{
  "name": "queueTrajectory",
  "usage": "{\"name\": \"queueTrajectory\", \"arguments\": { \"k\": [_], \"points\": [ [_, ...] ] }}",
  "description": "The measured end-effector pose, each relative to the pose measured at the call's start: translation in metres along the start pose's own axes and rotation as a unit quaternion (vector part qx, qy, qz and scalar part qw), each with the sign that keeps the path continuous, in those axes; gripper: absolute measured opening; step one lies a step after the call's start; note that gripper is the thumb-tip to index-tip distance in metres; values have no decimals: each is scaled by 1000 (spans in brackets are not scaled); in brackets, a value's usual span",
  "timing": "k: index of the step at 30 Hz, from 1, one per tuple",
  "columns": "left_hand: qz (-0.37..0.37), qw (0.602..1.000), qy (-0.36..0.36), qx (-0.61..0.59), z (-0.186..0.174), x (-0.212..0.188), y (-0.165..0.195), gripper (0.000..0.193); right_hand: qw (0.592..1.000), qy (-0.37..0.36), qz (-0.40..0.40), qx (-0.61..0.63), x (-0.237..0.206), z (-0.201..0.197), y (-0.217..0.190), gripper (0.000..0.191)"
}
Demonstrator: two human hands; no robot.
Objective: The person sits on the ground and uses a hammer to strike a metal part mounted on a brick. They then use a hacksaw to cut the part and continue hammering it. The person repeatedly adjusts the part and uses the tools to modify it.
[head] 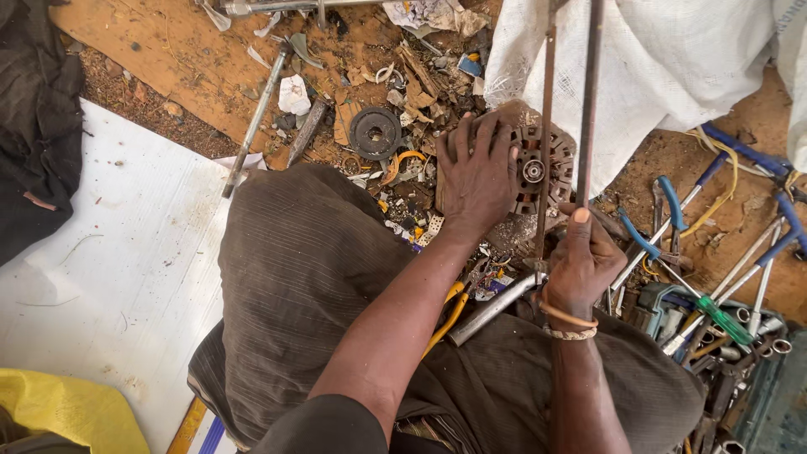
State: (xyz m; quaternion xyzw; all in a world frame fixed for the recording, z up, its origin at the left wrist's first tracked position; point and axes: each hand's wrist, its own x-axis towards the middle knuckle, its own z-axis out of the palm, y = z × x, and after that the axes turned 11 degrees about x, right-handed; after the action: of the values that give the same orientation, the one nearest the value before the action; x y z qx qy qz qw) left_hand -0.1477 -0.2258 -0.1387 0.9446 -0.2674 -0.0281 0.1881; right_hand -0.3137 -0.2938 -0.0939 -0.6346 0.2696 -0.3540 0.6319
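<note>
Rusty metal makes up the round slotted motor core (535, 172), which lies on the sandy ground just beyond the person's knees, beside a white woven sack (664, 67). The left hand (477, 178) lies flat on the core with fingers spread, pressing and not clenched. The right hand (582, 262) is clenched around the handle of a thin rusty hacksaw frame (567, 118), which stands upright and crosses in front of the core. Scrap bits and a black ribbed pulley wheel (375, 132) lie to the left. Blue-handled pliers (664, 220) and a green-handled screwdriver (721, 319) crowd the right side. A grey metal tube (492, 308) rests across the lap.
</note>
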Motion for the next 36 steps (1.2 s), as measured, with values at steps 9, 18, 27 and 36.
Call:
{"name": "queueTrajectory", "arguments": {
  "k": [9,18,27,36],
  "points": [
    [28,998,-53,-4,-9,5,-1,50,996,12,83,39,-41,-27,-27,26],
    [40,999,8,-10,-8,5,5,52,980,66,168,80,-5,-20,-28,27],
    [47,999,-4,19,-11,8,4,67,993,66,92,19,48,18,-26,27],
    [12,999,36,-20,-7,-22,-3,37,982,91,95,133,-104,-51,-53,28]
  ]
}}
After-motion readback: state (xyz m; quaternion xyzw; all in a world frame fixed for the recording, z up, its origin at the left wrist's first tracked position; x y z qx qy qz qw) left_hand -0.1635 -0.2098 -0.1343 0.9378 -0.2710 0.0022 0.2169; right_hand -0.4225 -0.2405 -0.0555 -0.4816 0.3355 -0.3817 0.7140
